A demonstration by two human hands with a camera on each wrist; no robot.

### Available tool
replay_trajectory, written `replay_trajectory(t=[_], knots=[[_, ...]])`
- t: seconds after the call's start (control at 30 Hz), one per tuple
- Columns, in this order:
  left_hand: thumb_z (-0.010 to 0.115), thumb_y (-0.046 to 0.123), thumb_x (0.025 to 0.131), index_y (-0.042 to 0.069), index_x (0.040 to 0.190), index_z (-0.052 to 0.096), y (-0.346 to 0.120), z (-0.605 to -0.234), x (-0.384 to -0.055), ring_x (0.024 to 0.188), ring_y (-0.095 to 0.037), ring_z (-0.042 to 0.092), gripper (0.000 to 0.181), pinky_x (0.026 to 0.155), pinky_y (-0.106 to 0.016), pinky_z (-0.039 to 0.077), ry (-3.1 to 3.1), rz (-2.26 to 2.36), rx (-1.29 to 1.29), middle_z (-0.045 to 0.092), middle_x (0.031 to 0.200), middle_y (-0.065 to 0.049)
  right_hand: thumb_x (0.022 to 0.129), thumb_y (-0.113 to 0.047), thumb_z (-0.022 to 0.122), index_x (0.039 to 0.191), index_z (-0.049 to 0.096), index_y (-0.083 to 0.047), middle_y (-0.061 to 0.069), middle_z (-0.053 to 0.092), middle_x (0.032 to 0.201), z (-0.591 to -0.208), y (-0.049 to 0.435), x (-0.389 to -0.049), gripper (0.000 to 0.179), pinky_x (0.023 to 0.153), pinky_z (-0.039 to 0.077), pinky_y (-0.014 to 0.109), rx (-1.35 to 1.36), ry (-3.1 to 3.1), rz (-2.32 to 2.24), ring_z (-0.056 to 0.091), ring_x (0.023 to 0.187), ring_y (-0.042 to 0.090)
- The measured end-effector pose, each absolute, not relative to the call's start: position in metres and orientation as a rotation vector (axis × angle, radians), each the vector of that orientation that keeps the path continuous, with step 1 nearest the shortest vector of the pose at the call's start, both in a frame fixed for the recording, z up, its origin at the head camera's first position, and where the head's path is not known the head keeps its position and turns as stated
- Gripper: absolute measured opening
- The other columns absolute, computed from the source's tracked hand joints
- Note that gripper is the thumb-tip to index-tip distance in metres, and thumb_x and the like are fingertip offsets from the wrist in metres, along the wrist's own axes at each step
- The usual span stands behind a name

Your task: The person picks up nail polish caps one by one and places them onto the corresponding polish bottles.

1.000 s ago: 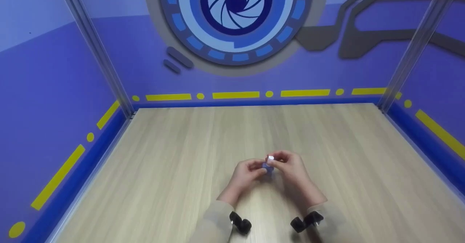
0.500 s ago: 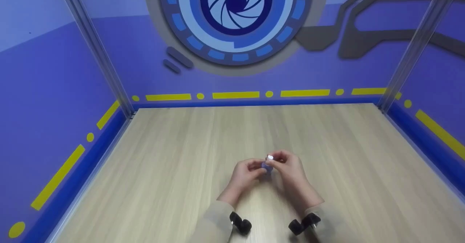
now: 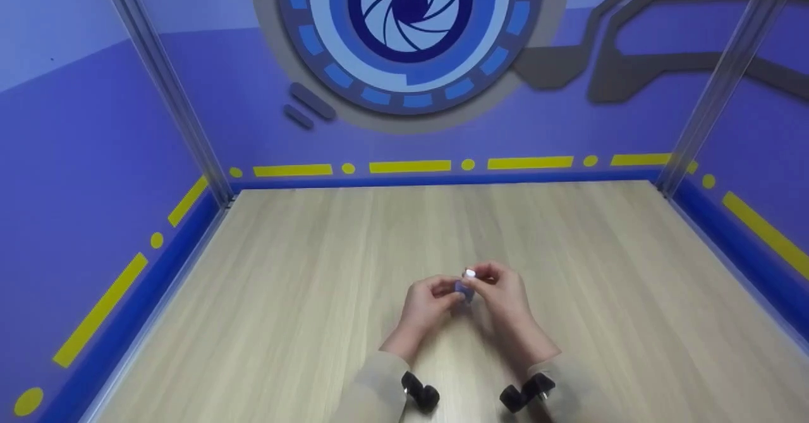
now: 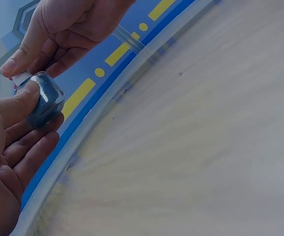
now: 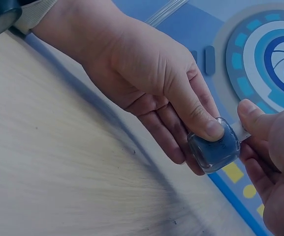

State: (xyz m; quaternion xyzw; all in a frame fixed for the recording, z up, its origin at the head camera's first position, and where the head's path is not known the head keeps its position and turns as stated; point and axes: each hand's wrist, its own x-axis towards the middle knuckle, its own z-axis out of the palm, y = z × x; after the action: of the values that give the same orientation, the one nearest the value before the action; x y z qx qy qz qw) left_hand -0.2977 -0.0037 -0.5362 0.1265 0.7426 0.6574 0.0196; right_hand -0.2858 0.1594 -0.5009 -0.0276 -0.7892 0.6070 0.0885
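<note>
Between both hands is a small nail polish bottle [image 5: 213, 153], clear glass with blue polish inside and a white cap [image 3: 469, 274]. My left hand [image 3: 425, 306] grips the glass body, its thumb [image 4: 27, 96] pressed on the near face and fingers behind. The right hand [image 3: 504, 290] pinches the white cap between thumb and fingers, so much of the cap is covered. In the left wrist view the bottle [image 4: 47, 101] lies tilted with the cap end toward the right hand [image 4: 65, 29]. Cap and bottle appear joined.
A pale wooden table [image 3: 303, 284] lies below the hands. Blue-purple panels with yellow dashes [image 3: 411, 165] enclose its back and sides, with metal posts [image 3: 167, 88] at the corners. Black wrist mounts [image 3: 420, 391] sit on both sleeves.
The right hand and forearm have shifted very slightly left, while its fingers stay on the cap. The left hand keeps its grip on the bottle almost unmoved.
</note>
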Motion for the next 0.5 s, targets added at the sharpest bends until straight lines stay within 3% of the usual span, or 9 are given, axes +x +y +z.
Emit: replay_trajectory(t=[0.33, 0.5], knots=[[0.08, 0.009, 0.088, 0.005, 0.111, 0.076, -0.0003, -0.537, -0.2961, 0.105, -0.022, 0.077, 0.024, 0.085, -0.025, 0.063, 2.334, 2.073, 0.367, 0.079, 0.112, -0.013, 0.088, -0.006, 0.08, 0.098, 0.074, -0.005, 0.009, 0.074, 0.098, -0.5017, 0.1596, -0.2861, 0.012, 0.082, 0.055, 0.02, -0.094, -2.323, 1.831, 0.068, 0.096, 0.018], [0.08, 0.007, 0.087, 0.003, 0.11, 0.076, 0.003, -0.5374, -0.2952, 0.106, -0.026, 0.076, 0.024, 0.085, -0.026, 0.063, 2.336, 2.108, 0.349, 0.078, 0.111, -0.016, 0.089, -0.008, 0.079, 0.102, 0.075, -0.005, 0.01, 0.076, 0.103, -0.5031, 0.1593, -0.287, 0.014, 0.089, 0.06, 0.027, -0.075, -2.346, 1.78, 0.071, 0.103, 0.023]])
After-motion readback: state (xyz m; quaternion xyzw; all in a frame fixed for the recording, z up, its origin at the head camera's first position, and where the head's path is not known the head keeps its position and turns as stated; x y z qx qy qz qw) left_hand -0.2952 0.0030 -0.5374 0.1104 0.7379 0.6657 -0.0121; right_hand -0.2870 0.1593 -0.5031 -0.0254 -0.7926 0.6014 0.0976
